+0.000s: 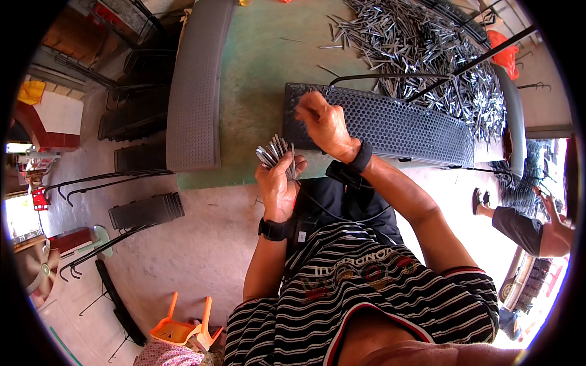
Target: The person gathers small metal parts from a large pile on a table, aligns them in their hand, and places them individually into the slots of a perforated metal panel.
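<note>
A bunch of thin, silvery metal strips [274, 150] sticks up out of my left hand [279, 188], whose fingers are closed round it near the table's front edge. Over the left end of a dark plate full of round holes [397, 131], my right hand [326, 127] is raised with its fingers curled together. Whatever those fingers pinch, if anything, is too small or hidden to make out. The plate lies lengthwise along the front of the green table [256, 79]. Behind it spreads a large heap of similar metal strips [421, 55].
A long grey perforated panel [198, 91] lies along the table's left side. Bent black rods [390, 76] cross above the plate and heap. Dark panels [146, 210] and hooked rods stand at the left. An orange stool [177, 329] is lower left; another person [519, 226] sits at the right.
</note>
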`<state>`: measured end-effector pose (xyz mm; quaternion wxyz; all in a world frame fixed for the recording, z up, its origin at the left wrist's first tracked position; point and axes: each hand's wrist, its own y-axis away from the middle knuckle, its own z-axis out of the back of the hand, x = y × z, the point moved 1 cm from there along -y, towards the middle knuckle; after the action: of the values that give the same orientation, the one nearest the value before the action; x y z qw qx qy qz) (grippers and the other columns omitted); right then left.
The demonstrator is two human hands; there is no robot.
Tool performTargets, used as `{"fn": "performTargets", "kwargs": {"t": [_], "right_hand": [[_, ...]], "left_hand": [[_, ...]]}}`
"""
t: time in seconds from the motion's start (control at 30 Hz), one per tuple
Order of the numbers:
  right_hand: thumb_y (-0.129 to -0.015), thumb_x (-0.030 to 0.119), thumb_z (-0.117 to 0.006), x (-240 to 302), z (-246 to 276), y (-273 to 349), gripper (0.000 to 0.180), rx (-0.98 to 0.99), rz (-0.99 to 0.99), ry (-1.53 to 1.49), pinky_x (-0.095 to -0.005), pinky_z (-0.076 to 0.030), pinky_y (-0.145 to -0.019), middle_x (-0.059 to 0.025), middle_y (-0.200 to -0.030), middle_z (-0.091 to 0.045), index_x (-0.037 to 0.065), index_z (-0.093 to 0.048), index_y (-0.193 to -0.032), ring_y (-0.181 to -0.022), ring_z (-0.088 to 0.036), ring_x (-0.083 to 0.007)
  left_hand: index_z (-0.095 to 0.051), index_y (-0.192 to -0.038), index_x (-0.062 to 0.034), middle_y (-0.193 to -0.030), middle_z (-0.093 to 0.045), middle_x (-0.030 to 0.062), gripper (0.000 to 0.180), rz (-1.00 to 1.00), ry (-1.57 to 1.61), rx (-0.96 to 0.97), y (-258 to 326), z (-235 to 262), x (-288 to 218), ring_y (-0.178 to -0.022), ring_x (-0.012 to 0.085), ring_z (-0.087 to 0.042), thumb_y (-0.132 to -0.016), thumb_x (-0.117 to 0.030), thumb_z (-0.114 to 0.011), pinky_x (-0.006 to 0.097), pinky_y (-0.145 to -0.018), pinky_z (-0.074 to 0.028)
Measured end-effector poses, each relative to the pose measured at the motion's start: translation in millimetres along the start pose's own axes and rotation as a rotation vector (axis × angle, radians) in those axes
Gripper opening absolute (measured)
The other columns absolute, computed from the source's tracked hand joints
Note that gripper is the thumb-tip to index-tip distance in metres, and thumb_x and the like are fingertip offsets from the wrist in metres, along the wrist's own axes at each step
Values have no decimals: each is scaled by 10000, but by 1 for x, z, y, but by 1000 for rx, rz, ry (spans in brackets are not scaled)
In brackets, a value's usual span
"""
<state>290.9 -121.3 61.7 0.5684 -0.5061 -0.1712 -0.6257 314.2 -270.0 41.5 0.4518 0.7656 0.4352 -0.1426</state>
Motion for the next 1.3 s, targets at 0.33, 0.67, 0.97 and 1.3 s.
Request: {"fn": "performTargets", "kwargs": {"t": [0.33,0.67,0.97,1.3], "right_hand": [[-754,94,-666,14,11,5,135,125,136,333,-345,-475,-535,-108,-769,-612,29,-619,-863,-613,-604,-287],[-757,154,-660,-4,4,-2,144,198,249,426,-363,-483,-555,-90,-791,-615,47,-645,-852,-647,-600,-289],[-738,142,-691,19,14,12,152,469,-135,73,-268,-474,-530,-103,-649,-647,-6,-668,-763,-547,-607,-142],[-812,-4,-582,24,8,0,122,1,-99,-160,-296,-501,-546,-157,-741,-642,-24,-532,-921,-639,-660,-222]], "left_hand": [[-584,-942,-4,-848,-635,98,146,11,-13,-8,2,-6,-5,-689,225,-627,-801,31,-604,369,-606,-545],[-556,-946,18,-840,-624,120,173,-2,31,-53,3,-2,-3,-655,239,-628,-785,55,-608,366,-554,-553],[-569,-943,14,-835,-633,117,175,-4,44,7,3,-5,-3,-671,235,-643,-779,52,-618,354,-576,-555],[-557,-925,9,-824,-617,106,147,-27,18,-21,3,-2,1,-680,237,-632,-791,57,-593,350,-588,-547]]}}
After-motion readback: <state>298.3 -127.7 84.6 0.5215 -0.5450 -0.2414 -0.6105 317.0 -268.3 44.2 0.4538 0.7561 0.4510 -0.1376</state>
